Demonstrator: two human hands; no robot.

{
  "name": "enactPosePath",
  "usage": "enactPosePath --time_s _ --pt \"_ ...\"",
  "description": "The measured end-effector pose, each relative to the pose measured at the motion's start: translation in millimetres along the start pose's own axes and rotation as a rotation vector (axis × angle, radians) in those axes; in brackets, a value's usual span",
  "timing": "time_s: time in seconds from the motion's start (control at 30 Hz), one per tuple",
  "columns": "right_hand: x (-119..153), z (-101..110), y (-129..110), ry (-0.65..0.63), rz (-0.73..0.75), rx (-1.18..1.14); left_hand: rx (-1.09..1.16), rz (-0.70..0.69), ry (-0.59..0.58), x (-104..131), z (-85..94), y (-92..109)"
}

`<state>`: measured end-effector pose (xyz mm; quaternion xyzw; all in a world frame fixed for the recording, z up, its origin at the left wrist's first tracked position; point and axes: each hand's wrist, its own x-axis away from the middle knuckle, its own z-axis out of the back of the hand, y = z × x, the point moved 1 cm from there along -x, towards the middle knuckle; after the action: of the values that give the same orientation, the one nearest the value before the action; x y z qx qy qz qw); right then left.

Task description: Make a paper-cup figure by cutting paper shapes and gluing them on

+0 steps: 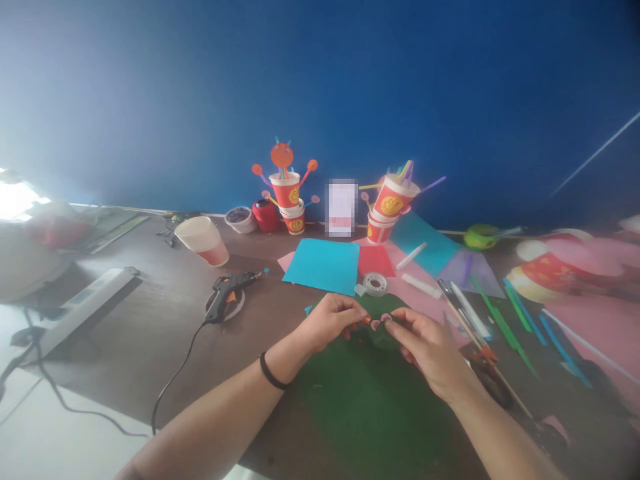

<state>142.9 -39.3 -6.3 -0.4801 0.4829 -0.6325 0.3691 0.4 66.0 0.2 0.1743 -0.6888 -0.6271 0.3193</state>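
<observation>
My left hand (333, 323), with a black band at the wrist, is closed in a pinch over the green mat. A sliver of something orange (367, 320) shows at its fingertips. Close to its right, my right hand (425, 343) also pinches, thumb against fingers. Small pinkish round bits (375, 325) show between the two hands; their kind is too small to make out. Just beyond the fingers lies a roll of clear tape (375, 284). Under both hands spreads the dark green round mat (370, 413).
Left are a glue gun (227, 293) with its cord, a paper cup (203, 241) and a power strip (83, 310). Behind stand cup figures (287, 193), stacked cups (393, 200) and blue paper (323, 265). Right lie markers (470, 310), green straws (505, 323) and scissors (493, 380).
</observation>
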Motion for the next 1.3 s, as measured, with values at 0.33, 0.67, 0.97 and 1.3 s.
enactPosePath --time_s 0.33,0.67,0.97,1.3 --pt "0.0 0.1 -1.1 -0.004 0.004 -0.001 0.083 0.025 -0.003 -0.5 1.0 -0.8" --pt "-1.7 -0.4 2.9 0.011 0.013 -0.025 0.176 0.046 0.018 -0.3 1.7 -3.8" --pt "-2.0 -1.9 6.4 0.072 0.054 -0.033 0.193 0.018 -0.072 -0.6 -0.3 -8.5" --pt "-5.8 -2.5 13.0 0.079 0.078 0.043 0.192 0.018 -0.033 -2.8 -2.1 -12.8"
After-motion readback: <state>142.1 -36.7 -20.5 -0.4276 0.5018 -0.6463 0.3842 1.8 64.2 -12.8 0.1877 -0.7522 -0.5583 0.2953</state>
